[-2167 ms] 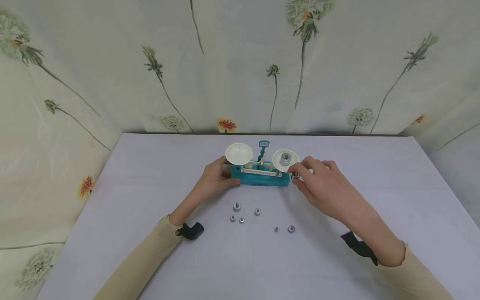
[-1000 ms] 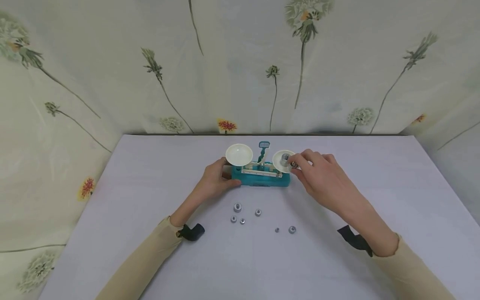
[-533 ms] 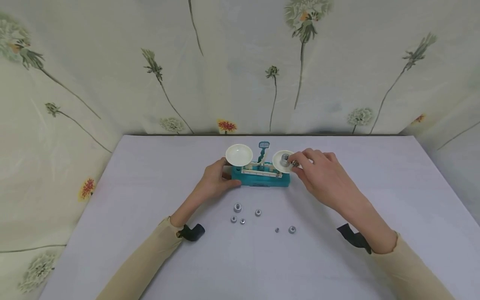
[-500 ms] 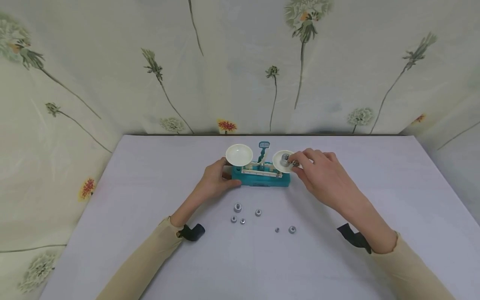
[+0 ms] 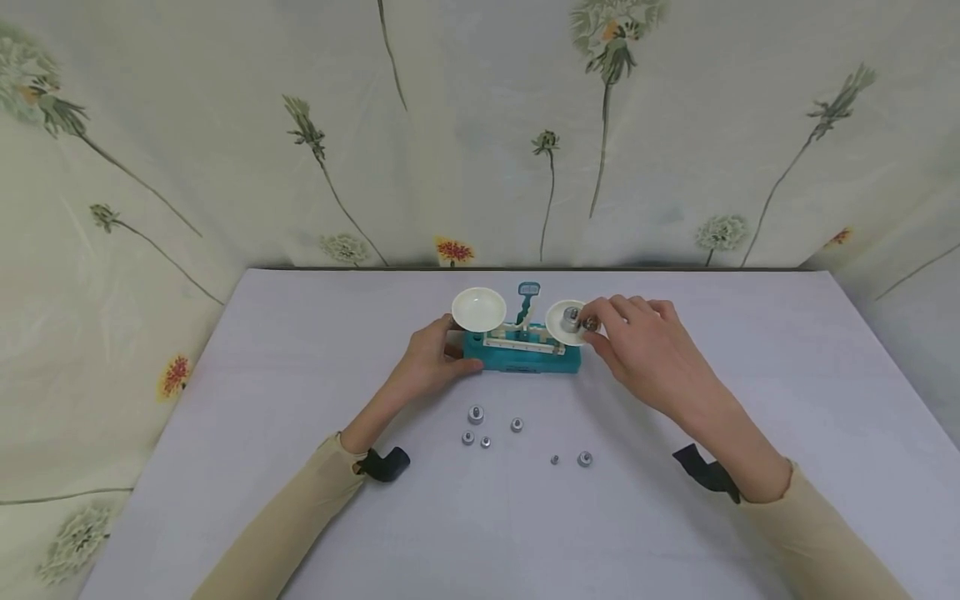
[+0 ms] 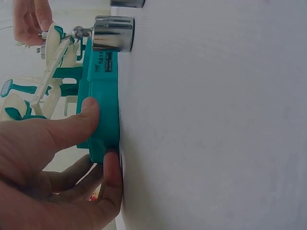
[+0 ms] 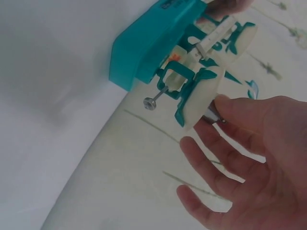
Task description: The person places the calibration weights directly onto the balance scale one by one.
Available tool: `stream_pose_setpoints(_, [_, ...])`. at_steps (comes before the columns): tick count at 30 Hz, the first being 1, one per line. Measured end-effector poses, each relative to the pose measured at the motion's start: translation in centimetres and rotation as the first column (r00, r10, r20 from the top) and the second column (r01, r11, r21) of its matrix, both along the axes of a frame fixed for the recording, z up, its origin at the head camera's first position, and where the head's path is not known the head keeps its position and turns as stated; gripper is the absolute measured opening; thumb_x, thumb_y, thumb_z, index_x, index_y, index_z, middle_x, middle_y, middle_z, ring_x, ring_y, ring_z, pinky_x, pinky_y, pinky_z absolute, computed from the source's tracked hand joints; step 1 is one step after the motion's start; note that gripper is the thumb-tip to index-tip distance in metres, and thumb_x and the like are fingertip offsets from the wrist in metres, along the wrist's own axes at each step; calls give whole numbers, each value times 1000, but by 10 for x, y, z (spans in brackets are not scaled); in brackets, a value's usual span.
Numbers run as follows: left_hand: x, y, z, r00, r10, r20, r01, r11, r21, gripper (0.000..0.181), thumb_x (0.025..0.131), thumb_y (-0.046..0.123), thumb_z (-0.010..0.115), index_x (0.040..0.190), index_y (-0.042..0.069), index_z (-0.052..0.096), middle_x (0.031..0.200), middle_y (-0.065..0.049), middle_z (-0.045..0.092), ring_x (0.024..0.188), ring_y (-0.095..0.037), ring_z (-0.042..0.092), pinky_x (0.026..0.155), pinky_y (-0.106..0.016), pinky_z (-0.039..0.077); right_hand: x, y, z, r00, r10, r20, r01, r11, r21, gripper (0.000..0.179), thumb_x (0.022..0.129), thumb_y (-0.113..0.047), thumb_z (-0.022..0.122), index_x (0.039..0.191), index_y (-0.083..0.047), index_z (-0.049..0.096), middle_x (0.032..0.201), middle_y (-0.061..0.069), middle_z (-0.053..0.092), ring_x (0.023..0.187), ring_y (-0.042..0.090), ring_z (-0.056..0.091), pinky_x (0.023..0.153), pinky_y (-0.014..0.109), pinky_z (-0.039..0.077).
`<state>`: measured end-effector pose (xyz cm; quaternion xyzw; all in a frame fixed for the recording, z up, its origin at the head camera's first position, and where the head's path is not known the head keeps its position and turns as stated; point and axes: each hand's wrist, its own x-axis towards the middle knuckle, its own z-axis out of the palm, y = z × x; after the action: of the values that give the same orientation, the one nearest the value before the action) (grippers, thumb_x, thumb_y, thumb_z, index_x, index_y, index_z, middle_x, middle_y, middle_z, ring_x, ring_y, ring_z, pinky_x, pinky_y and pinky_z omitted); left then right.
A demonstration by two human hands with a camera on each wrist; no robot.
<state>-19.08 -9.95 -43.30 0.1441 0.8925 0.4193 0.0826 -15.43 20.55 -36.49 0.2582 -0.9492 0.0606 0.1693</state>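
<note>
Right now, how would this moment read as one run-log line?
left hand: grips teal plastic balance base | right hand: pinches silver metal weight at round white right pan | second silver weight: on that pan

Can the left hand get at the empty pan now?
Probably yes: the left hand grips the teal base close to the empty pan, and nothing seems in the way; it must likely let go first.

The right fingers partly hide the weight they pinch.
</note>
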Motion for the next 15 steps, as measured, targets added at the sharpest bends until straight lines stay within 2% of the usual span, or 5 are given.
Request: stream_pose_setpoints(15, [-1, -1, -2, 1000, 3, -9, -3, 1000, -7, 70, 87, 23, 81, 146, 11, 47, 142, -13, 60, 106, -29, 72, 90, -40, 60, -6, -2, -3, 1000, -22, 2, 22, 1000, -19, 26, 93, -19, 73, 116, -12, 61, 102, 7, 72, 102, 32, 66, 97, 59, 45])
